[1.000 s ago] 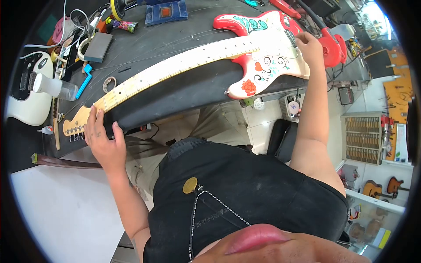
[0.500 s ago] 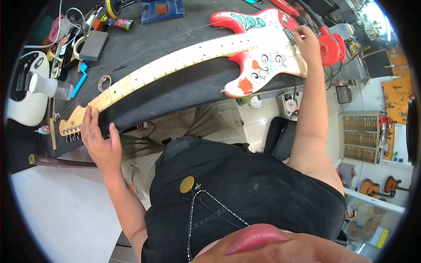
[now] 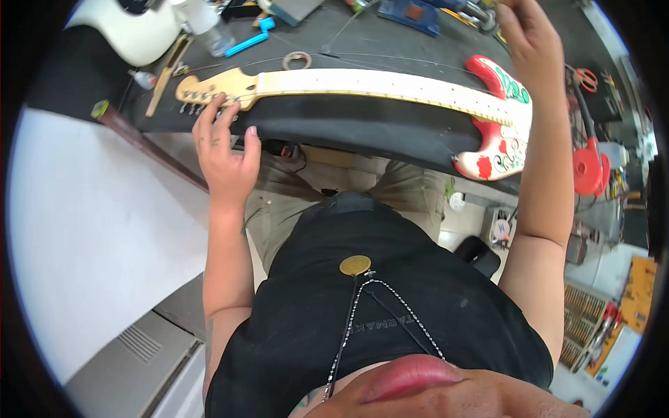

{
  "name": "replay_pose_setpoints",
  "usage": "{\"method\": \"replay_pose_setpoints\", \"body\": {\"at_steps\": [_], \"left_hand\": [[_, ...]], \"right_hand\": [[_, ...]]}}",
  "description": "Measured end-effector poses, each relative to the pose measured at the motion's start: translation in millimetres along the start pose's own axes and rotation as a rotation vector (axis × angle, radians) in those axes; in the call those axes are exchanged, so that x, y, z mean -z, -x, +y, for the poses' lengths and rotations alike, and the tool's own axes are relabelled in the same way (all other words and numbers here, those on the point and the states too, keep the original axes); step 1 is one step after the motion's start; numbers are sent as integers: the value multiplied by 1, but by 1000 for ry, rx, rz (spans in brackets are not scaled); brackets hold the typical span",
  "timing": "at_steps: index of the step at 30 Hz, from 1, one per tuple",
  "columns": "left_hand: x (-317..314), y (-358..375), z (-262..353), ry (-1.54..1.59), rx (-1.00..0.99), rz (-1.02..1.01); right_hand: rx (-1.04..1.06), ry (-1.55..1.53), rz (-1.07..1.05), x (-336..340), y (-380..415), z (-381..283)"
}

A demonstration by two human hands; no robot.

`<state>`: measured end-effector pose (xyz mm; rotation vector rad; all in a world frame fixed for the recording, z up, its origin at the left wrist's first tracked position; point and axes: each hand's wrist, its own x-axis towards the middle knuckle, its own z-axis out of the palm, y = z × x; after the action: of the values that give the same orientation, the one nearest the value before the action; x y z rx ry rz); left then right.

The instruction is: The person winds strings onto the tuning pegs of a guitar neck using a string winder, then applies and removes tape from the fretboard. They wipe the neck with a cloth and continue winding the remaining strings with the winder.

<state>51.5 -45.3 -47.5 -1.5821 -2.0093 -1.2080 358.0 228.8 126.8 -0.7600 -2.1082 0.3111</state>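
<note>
An electric guitar lies face up on the dark bench, its pale maple neck running across the view. Its headstock points left, and the red and white painted body is at the right. My left hand rests its fingertips at the headstock's lower edge by the tuning pegs, fingers apart. Above the body, my right hand is raised with curled fingers, partly cut off by the top edge. Whatever it may pinch is too small to make out. My right forearm hides the bridge end.
Near the headstock lie a tape roll, a blue string winder, a clear bottle and a wooden stick. A white guitar body sits at the upper left. A red tool is at the right.
The view has turned, shifting the guitar rightward. My right hand has lifted from the bridge up toward the top edge. My left fingers have moved from the neck's end onto the headstock.
</note>
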Motion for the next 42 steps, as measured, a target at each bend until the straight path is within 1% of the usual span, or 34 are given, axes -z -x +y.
{"method": "replay_pose_setpoints", "body": {"at_steps": [2,3,5,6,8,10,11,12,14,15,17,19,21,22,24,25,26,28,29,30,31,32,33,34,35,36,39,40,42], "left_hand": [[10,4,-5,-59,6,3],[15,7,-7,-72,10,13],[22,12,-11,-39,55,-10],[26,14,-13,-50,62,-2],[31,18,-15,28,121,-24],[36,18,-17,28,125,-24],[36,19,-19,43,132,-56],[37,19,-20,59,141,-86],[39,17,-20,63,134,-74],[40,17,-20,83,140,-83],[39,13,-20,104,152,-88],[33,0,-20,182,111,-78],[27,-16,-19,183,77,-82],[25,-26,-18,180,49,-77],[21,-46,-15,172,18,-63],[18,-55,-15,201,51,-117],[13,-63,-17,232,83,-176],[-4,-78,-23,220,38,-165],[-14,-87,-24,283,111,-244],[-25,-96,-24,346,181,-326],[-36,-104,-22,332,113,-319],[-46,-110,-19,336,103,-327],[-53,-117,-13,353,66,-304],[-59,-122,-6,369,29,-280],[-63,-124,0,374,43,-285],[-66,-125,4,376,34,-289],[-69,-124,15,574,211,-259],[-72,-124,14,577,205,-266],[-73,-122,8,906,311,-222]], "right_hand": [[228,181,-61,-27,-13,-24],[241,169,-60,-41,-16,-35],[80,120,-190,-72,-20,-52],[92,110,-192,-88,-23,-55],[240,179,-311,-120,-25,-50],[144,385,-671,-153,-27,-33],[195,284,-649,-169,-23,-16],[203,286,-645,-180,-17,-6],[166,324,-656,-195,-13,1],[132,297,-651,-195,-11,-6],[135,267,-638,-206,-11,-8],[115,237,-618,-210,-10,-12],[137,486,-650,-208,-15,-19],[133,485,-644,-200,-16,-24],[125,535,-568,-181,-19,-31],[158,489,-519,-173,-21,-29],[159,488,-519,-164,-21,-26],[-39,291,-558,-134,-23,-40],[-25,210,-504,-129,-20,-33],[-36,215,-497,-123,-19,-28],[-79,120,-518,-117,-18,-24],[-120,24,-537,-113,-18,-21],[-126,25,-528,-108,-17,-19],[-137,-50,-525,-104,-17,-19],[-147,-125,-522,-100,-16,-17],[-152,-123,-513,-98,-16,-15],[-167,-191,-504,-93,-16,-4],[-171,-145,-529,-91,-16,0],[-178,-102,-558,-90,-13,3]]}}
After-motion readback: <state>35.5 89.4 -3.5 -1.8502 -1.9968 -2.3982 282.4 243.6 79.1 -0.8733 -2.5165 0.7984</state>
